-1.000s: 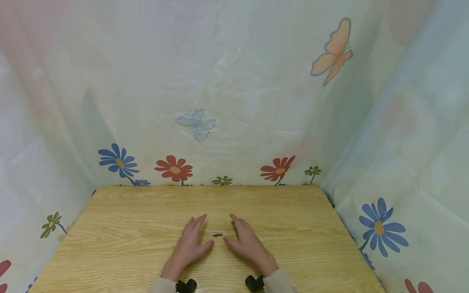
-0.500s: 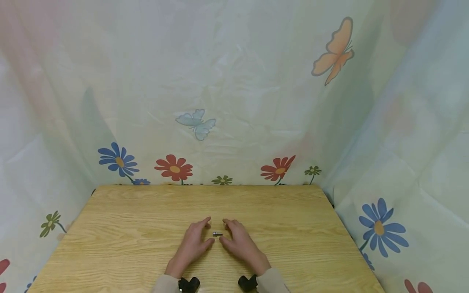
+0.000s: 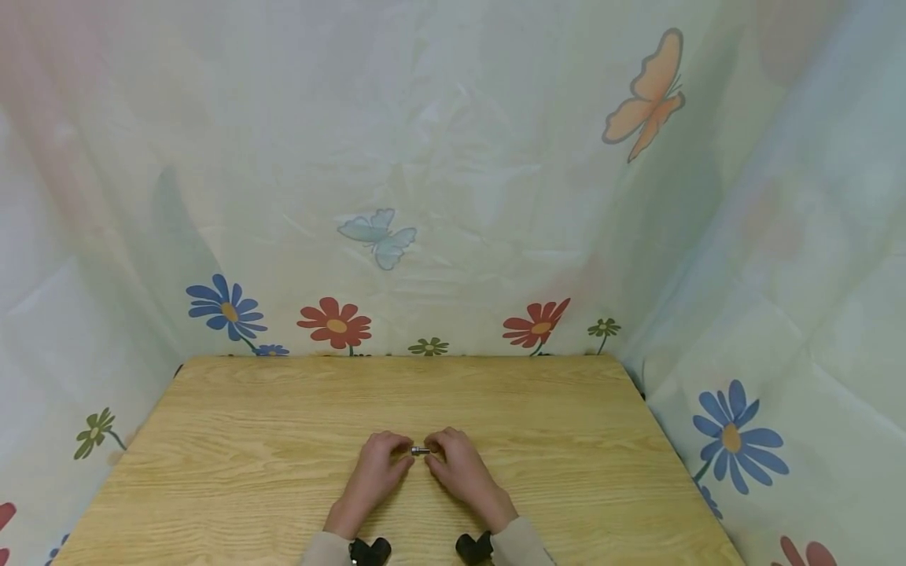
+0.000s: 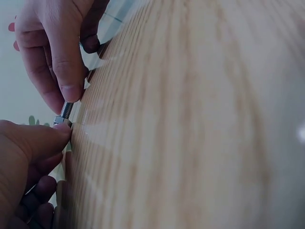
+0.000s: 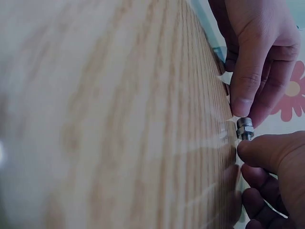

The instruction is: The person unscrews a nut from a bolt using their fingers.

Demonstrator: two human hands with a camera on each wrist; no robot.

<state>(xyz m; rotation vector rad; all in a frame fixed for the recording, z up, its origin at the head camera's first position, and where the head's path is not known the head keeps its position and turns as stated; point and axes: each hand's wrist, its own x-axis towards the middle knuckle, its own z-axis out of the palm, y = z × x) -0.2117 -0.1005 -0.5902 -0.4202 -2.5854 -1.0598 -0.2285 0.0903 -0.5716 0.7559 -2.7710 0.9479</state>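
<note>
My left hand point(image 3: 375, 472) and right hand point(image 3: 463, 472) are curling further inward than half a second ago, their fingertips closing in on the metal bolt point(image 3: 421, 450), which is staying in the same spot, midway between them. My left thumb and forefinger are bending about its knurled head point(image 5: 244, 122); my right ones are doing likewise at the threaded end point(image 4: 67, 109). I'm not able to tell whether either pair is truly pinching or only surrounding it. A nut point(image 5: 245, 130) is sitting on the bolt, next to the head. The bolt is lying sideways, its head pointing to my left; whether it is touching the wooden table point(image 3: 283, 409) I cannot tell. Beyond the far edge a pale curtain point(image 3: 453, 141) is hanging, showing printed flowers point(image 3: 334, 323) and butterflies point(image 3: 647, 96).
</note>
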